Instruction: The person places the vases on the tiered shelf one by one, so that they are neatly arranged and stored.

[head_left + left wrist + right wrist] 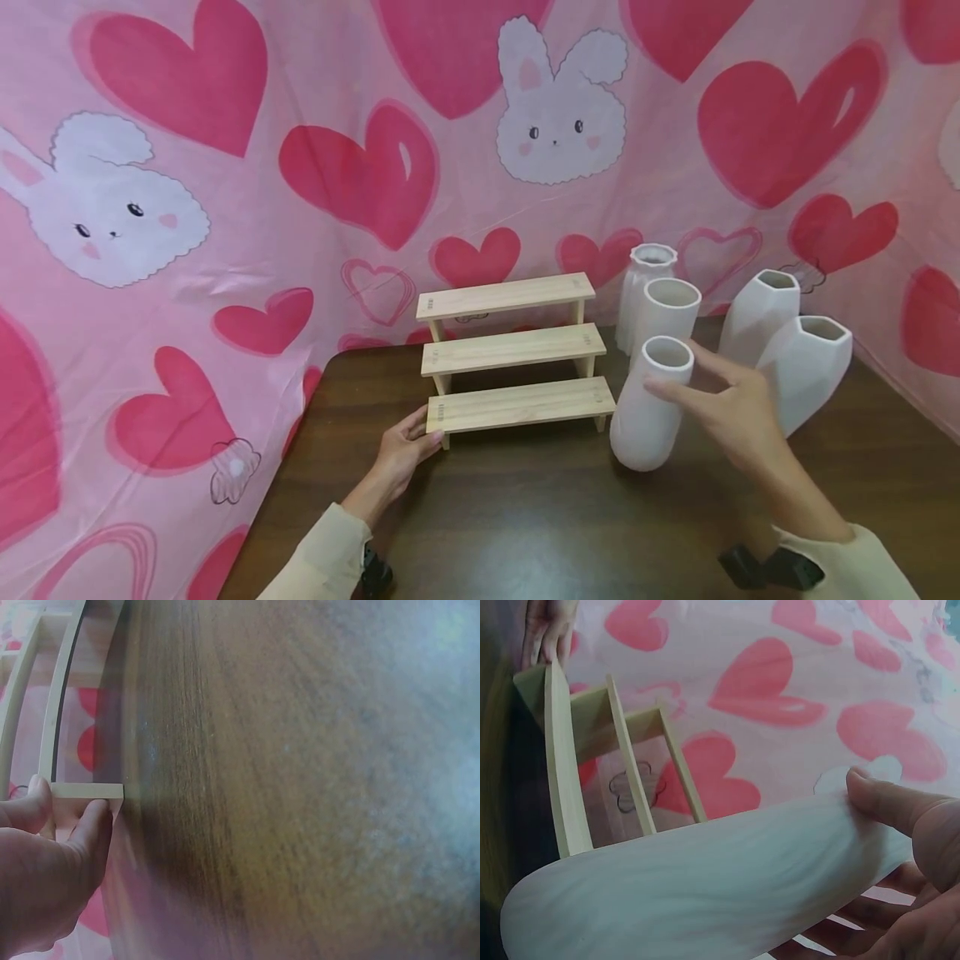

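Observation:
A three-step wooden display stand (517, 403) is on the dark table. My left hand (401, 454) holds the left end of its lowest step, thumb at the step's edge and fingers against the leg, as the left wrist view shows closely. My right hand (738, 408) grips a smooth white vase (645, 429) near its rim, thumb on the near side and fingers behind. This vase leans slightly beside the stand's right end; whether its base touches the table I cannot tell. Behind it are another round white vase (671, 307) and one with a wavy rim (652, 256).
Two faceted white vases (806, 371) (761, 312) stand to the right, close to my right hand and forearm. A pink cloth (465, 200) printed with hearts and rabbits hangs behind and left of the table (525, 517).

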### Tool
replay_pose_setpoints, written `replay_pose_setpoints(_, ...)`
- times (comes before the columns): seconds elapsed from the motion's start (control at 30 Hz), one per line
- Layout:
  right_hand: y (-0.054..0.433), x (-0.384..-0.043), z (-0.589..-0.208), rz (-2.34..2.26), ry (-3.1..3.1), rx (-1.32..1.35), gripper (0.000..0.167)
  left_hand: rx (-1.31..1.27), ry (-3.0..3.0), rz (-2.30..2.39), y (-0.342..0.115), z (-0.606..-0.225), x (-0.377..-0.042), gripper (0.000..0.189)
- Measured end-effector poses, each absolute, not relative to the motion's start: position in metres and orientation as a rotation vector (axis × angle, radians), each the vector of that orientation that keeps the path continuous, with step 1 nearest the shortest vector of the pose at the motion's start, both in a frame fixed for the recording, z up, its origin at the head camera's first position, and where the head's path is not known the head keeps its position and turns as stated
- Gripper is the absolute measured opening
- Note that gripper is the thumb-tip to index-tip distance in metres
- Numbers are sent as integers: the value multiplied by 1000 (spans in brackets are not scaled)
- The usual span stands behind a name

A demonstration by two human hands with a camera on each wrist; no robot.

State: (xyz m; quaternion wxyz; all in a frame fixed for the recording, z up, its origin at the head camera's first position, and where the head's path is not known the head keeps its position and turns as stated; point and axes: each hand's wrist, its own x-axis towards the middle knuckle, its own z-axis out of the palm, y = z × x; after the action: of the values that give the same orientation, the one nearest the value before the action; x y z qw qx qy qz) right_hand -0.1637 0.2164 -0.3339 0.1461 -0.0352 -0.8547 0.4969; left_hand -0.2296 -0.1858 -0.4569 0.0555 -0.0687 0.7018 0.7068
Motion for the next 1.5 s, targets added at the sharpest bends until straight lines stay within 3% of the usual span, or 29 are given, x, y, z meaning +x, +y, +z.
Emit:
replay_pose_setpoints(0.6, 168, -178, -330, 1647, -2386, 187, 59, -235, 2103, 2162, -185, -460, -231, 57)
replay_pose_setpoints(0.87, 144, -187, -321, 1696, -2375, 260, 72, -264, 2091, 2167, -187, -459, -231, 59)
replay_pose_setpoints(1.5, 64, -237, -308, 1874, -2278, 532, 62, -268, 2089, 2157, -185, -457, -233, 59)
